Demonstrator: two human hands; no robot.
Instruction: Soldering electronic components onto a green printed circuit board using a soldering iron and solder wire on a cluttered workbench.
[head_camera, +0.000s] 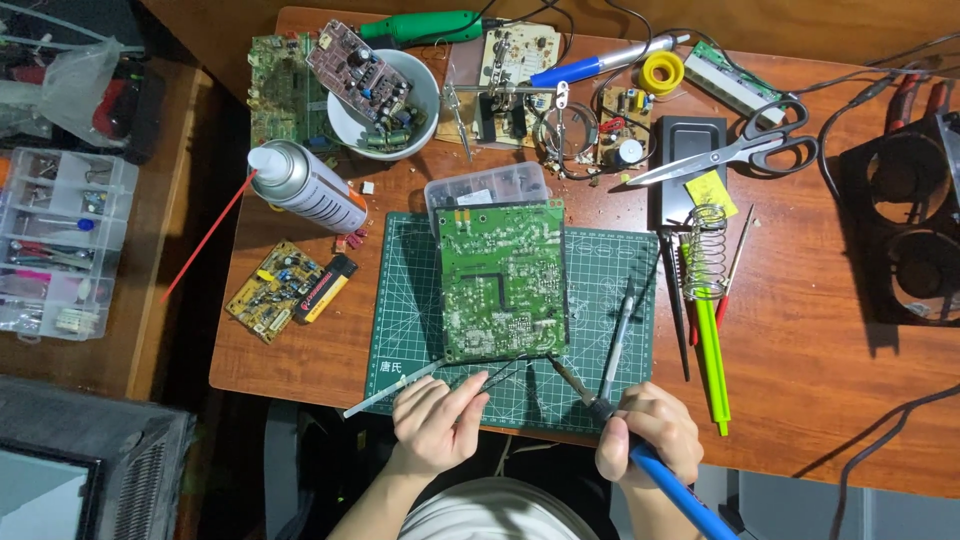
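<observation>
Centrally, one rectangular green circuit board (503, 280), solder side up, matte and speckled, lies on one gridded green cutting mat (410, 330) on the wooden table (800, 380). Left hand (437, 420): fingers pinched narrow on slim metal tweezers (490, 377), tips at the board's near edge. Right hand (650, 432): fingers wrapped round one blue-handled soldering iron (640, 450), tip touching the board's near corner. One steel scissors (740, 150); one aerosol can (308, 187).

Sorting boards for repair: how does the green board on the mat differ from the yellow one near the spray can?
The green board is larger and square to the mat, solder side up; the yellow board is smaller, lies askew on the bare table, components up. Both lie flat.
</observation>
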